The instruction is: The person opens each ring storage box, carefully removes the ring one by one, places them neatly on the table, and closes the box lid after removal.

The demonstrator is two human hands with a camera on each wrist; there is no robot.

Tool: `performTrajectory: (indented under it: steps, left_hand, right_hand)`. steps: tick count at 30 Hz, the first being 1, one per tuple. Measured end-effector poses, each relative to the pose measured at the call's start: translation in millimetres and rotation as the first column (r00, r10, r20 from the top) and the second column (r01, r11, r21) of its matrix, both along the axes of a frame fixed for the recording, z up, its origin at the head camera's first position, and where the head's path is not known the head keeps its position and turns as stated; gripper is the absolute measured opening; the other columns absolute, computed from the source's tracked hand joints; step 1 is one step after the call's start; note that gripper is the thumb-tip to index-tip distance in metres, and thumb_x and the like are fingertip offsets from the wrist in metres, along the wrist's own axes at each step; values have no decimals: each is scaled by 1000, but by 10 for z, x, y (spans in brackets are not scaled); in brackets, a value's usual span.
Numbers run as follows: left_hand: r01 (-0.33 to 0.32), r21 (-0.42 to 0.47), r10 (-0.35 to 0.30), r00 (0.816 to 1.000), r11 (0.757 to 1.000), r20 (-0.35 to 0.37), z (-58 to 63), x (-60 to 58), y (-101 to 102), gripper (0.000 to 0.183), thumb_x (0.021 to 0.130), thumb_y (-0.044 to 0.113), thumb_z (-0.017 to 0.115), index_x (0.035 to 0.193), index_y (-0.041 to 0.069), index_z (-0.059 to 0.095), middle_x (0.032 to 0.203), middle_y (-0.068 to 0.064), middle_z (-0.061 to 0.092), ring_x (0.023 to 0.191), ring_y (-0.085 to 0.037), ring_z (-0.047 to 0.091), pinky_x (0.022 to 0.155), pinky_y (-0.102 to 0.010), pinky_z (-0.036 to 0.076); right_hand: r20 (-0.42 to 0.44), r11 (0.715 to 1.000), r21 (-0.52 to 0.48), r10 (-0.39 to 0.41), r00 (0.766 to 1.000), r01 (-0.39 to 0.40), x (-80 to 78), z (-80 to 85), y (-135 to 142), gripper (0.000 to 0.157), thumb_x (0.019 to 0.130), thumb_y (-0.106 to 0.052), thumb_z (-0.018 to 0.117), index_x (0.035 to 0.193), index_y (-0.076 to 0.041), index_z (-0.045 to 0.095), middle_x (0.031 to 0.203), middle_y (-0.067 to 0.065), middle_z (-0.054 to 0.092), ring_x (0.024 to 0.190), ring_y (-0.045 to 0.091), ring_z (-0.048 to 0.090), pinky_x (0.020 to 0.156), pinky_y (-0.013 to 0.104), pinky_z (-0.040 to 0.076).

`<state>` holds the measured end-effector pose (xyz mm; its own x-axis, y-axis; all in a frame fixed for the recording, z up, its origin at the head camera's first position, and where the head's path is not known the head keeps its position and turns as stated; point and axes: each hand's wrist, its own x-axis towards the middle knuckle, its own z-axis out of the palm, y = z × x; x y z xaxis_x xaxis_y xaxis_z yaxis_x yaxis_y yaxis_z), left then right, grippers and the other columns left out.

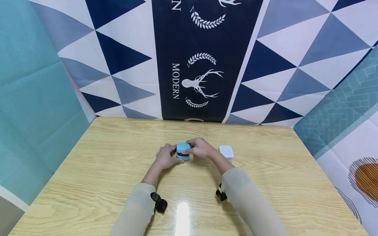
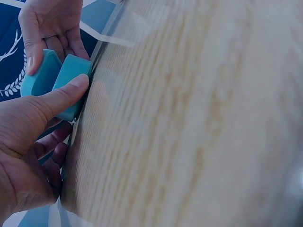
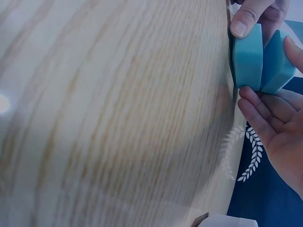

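Note:
A small blue box (image 1: 183, 147) with rounded corners sits on the table between both hands. Its lid stands partly raised, leaving a dark wedge-shaped gap above the base. My left hand (image 1: 166, 158) grips the lower half (image 2: 75, 68) from the left, thumb across its front face. From the right, my right hand (image 1: 202, 148) holds the upper half (image 3: 280, 66), thumb at the front of the lid; other fingertips reach the base's side in the right wrist view. The inside of the box is hidden.
A white rounded box (image 1: 226, 152) stands on the table just right of the right hand. The wood-grain table (image 1: 118, 183) ends at a patterned cloth backdrop (image 1: 127, 65). Black wrist cameras (image 1: 159, 202) sit at both sleeves.

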<state>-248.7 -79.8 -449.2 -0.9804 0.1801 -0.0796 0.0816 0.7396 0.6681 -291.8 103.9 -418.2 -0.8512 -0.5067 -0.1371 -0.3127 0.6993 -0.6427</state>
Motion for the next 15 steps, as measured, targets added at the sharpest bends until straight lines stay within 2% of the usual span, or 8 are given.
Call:
performTrajectory:
  steps: [7, 15]
  left_hand:
    - [0, 3, 0, 1000, 1000, -1, 2, 1, -8, 77, 75, 39, 76, 140, 12, 44, 103, -5, 51, 93, -23, 41, 75, -35, 28]
    - [-2, 14, 2, 1000, 1000, 6, 6, 0, -6, 77, 76, 38, 76, 140, 12, 44, 106, -5, 51, 97, -24, 42, 78, -36, 30]
  right_hand:
    - [9, 1000, -6, -1, 1000, 1, -4, 14, -7, 51, 85, -38, 65, 126, -8, 59, 108, 3, 68, 90, 11, 59, 82, 30, 47]
    - [32, 1000, 7, -27, 999, 27, -6, 29, -5, 56, 85, -40, 65, 129, -7, 56, 119, 6, 65, 103, 15, 59, 91, 36, 47]
